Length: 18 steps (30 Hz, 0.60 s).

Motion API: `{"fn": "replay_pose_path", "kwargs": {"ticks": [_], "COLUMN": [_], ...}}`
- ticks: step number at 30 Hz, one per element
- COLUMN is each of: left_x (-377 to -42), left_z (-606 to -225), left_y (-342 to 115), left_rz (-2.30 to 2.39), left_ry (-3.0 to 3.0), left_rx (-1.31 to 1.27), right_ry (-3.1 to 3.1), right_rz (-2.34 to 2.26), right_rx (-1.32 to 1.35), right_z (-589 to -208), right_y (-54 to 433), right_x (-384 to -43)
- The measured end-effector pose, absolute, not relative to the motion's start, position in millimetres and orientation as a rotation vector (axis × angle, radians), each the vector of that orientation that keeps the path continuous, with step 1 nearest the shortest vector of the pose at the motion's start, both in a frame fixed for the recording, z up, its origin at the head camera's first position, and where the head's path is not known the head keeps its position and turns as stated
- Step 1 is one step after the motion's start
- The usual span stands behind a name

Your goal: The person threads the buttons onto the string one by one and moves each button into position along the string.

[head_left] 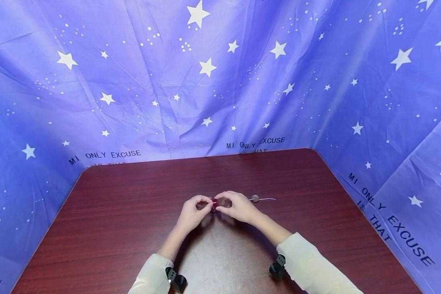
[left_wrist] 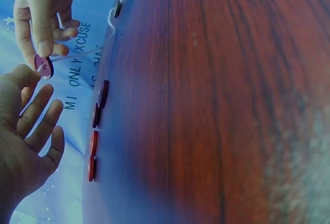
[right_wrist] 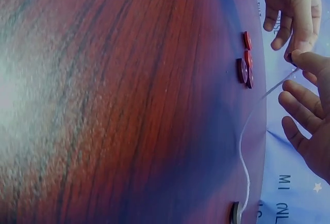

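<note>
My left hand [head_left: 192,214] and right hand [head_left: 239,207] meet above the middle of the table. Between the thumb and forefinger of the right hand is a purplish-pink button [left_wrist: 44,67], tilted nearly on edge. A white cord [right_wrist: 242,141] runs from this button down to a grey button [head_left: 255,198] lying on the table to the right. At the button's face, my left thumb and forefinger pinch the short end of the cord, and the remaining left fingers spread loosely in the left wrist view.
Several red and dark red buttons [left_wrist: 93,144] lie close together on the brown wooden table [head_left: 132,196] below the hands. The cord's other end [head_left: 268,199] extends past the grey button. A blue star-printed curtain [head_left: 176,81] surrounds the table's back and sides.
</note>
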<state>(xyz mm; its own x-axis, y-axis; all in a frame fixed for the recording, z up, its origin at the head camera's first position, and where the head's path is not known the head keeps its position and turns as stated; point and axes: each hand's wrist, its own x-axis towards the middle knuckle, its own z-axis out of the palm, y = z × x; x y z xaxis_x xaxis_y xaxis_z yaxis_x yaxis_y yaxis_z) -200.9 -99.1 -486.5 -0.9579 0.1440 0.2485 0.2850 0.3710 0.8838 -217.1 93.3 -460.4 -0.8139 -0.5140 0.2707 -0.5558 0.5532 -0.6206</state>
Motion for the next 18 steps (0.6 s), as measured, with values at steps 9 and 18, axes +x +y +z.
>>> {"fn": "replay_pose_path", "kwargs": {"ticks": [9, 18], "left_x": [-204, -203], "left_z": [-487, -488], "left_y": [-102, -104], "left_rz": [-1.657, -1.675], "left_ry": [-2.502, -2.494], "left_rx": [-0.343, -0.332], "right_ry": [-2.736, -2.758], "right_rz": [1.088, 1.069], "right_rx": [0.904, 0.887], "right_z": [-463, -462], "right_y": [102, 108], "right_x": [-221, -221]}}
